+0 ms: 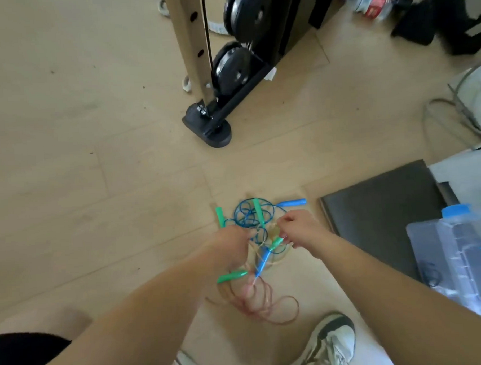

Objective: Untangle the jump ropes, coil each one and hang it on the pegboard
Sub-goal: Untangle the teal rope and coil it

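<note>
A tangle of jump ropes hangs between my hands above the wooden floor. It has a blue cord, a pale yellowish cord and a reddish cord whose loops trail lowest. Several green handles and blue handles stick out of it. My left hand grips the tangle's left side, fingers curled into the cords. My right hand pinches cords at the right side, near a green handle. No pegboard is in view.
A weight rack foot with black plates stands ahead. A dark mat and clear plastic bins lie to the right. My shoe is below the ropes. Bags and clutter sit at the top right.
</note>
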Action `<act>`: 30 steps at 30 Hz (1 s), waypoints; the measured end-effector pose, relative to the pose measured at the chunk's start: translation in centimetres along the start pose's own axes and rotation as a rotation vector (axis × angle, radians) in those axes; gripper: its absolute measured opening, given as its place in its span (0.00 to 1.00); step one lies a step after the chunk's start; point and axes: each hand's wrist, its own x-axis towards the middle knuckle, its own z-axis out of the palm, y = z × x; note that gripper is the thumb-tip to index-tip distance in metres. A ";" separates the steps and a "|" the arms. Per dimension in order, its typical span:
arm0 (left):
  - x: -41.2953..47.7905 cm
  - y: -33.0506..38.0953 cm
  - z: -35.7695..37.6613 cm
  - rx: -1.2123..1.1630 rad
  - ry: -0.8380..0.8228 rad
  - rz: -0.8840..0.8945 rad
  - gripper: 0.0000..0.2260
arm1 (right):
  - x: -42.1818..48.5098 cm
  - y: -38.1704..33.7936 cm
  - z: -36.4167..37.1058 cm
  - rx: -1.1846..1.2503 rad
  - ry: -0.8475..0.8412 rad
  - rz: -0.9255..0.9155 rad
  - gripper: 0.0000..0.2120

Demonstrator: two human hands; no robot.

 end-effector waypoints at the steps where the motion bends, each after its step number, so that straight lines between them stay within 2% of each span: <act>1: 1.8 -0.8 1.0 0.038 -0.004 0.002 0.15 | 1.9 1.1 1.1 0.010 0.007 0.025 0.13; 9: 7.8 -4.3 5.3 0.031 0.098 0.027 0.12 | 9.4 3.9 7.9 -0.084 0.138 0.078 0.07; 13: 8.3 -5.2 6.7 0.040 0.114 0.045 0.11 | 11.1 4.8 10.9 -0.175 0.190 0.133 0.16; 19: 9.0 -5.5 6.5 0.031 0.097 0.063 0.13 | 11.2 5.4 10.6 0.029 0.274 0.145 0.09; 23: 8.4 -4.3 5.3 -0.207 0.160 0.106 0.12 | 10.2 3.9 9.0 0.142 0.218 0.088 0.09; 26: 7.7 -2.4 4.4 -0.466 0.101 0.073 0.28 | 9.2 1.7 7.1 0.228 0.196 0.028 0.08; 30: 7.9 -0.9 4.4 -0.620 0.062 0.119 0.16 | 4.9 -1.9 4.0 0.447 0.298 -0.074 0.08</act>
